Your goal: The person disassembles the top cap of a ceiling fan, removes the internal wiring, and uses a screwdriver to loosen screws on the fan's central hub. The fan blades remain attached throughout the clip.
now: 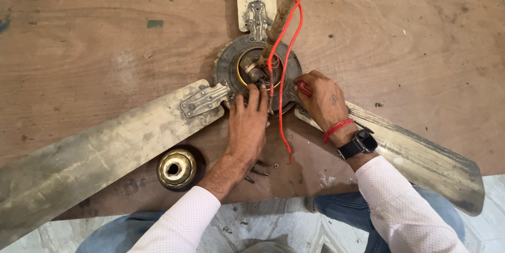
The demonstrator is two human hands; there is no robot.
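Observation:
A dirty ceiling fan lies on a wooden board, its round motor hub (pixel 230 64) in the middle with three worn blades; the left blade (pixel 94 147) is the longest in view. A rusty down rod (pixel 284 5) rises from the hub, with red wires (pixel 286 63) looping along it. My left hand (pixel 247 124) lies flat on the hub's near edge, fingertips touching the centre. My right hand (pixel 318 97) pinches a thin red-handled tool (pixel 305 90) against the hub's right side. That wrist wears a red thread and a black watch.
A brass-coloured dome cap (pixel 176 168) with a centre hole sits on the board (pixel 105 37) near my left forearm. A few loose screws (pixel 258 171) lie beside that arm. The board's near edge meets a pale stone floor (pixel 263 221) by my knees.

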